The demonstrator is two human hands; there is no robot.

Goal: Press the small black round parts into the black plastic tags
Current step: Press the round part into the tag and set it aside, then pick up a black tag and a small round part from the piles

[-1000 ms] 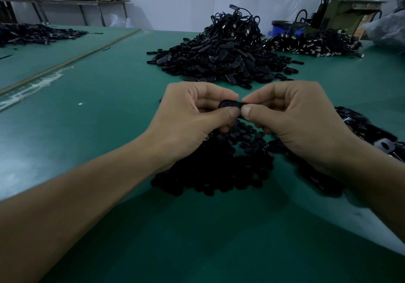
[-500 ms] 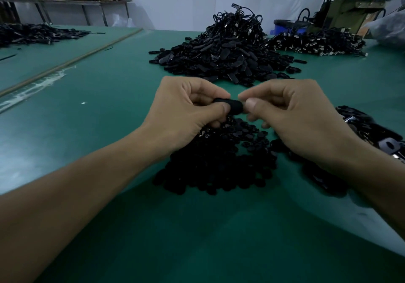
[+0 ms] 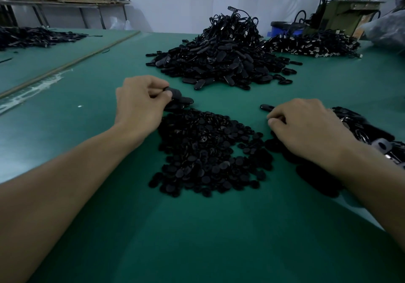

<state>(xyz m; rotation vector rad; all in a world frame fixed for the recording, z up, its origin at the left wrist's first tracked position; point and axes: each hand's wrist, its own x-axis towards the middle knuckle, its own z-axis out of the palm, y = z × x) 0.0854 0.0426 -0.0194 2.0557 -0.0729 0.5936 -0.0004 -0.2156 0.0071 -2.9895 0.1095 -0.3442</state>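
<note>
Now the two hands are working apart, which suggests one assembly has just been finished and the next pair of parts is being gathered. The left hand (image 3: 140, 102) is curling its grip narrowly around a black plastic tag (image 3: 175, 93), pinched between thumb and fingers just beyond the far edge of the heap of small black round parts (image 3: 210, 151) lying on the green table (image 3: 197, 238). The right hand (image 3: 306, 129) is resting low on the table between that heap and a second scatter of tags (image 3: 359, 127) to its right, with its fingers bent under; whether its grip is holding anything cannot be told, though a loose tag (image 3: 266, 107) is lying just past its fingertips. The next move is likely calling for one round part to be picked up, seated over the tag's recess and squeezed in between the thumbs. The tags are looking like flat, matte, oval tabs, and the round parts like small dark discs. A large pile of tags (image 3: 221, 61) is sitting further back.
</note>
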